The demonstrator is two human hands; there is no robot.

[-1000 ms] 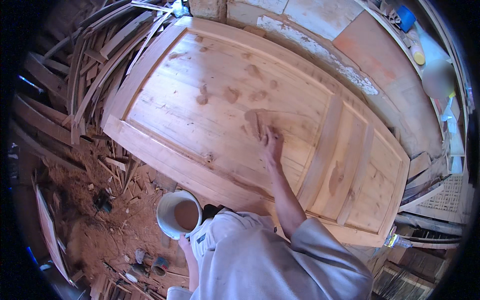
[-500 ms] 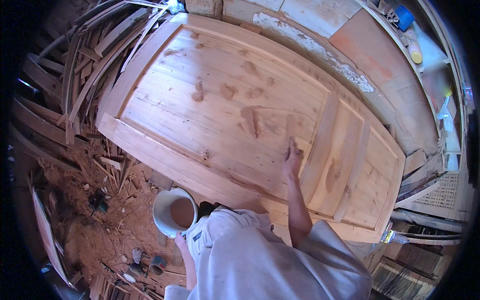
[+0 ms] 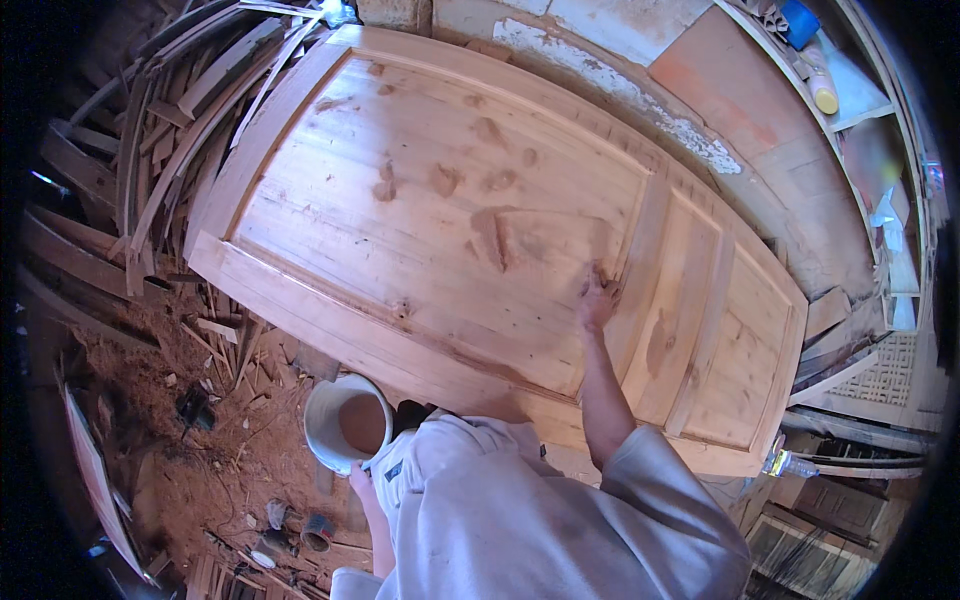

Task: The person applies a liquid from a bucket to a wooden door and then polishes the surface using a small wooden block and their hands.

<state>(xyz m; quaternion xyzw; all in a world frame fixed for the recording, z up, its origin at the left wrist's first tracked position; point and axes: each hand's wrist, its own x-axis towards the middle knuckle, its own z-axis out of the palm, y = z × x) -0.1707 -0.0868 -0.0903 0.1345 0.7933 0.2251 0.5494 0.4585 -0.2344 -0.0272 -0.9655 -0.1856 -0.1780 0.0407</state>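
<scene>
A large pale wooden door with recessed panels lies flat before me, marked with several brown smears and patches. My right hand rests on the big panel near the crossbar, fingers stretched forward and touching the wood. No tool shows in it. From the fingertips a damp brown streak runs up and then left to a thicker dark patch. Low on the left, my left hand grips the rim of a whitish bucket, its fingers partly hidden. Brown paste or liquid shows inside.
Scrap wood strips are heaped at the left. Sawdust and offcuts cover the floor, with a small tin on it. A wall runs behind the door. A plastic bottle lies by the door's right corner.
My right hand has slid slightly right and away from me across the panel, its fingers now spread more. The view has shifted a little; my left hand still has the bucket.
</scene>
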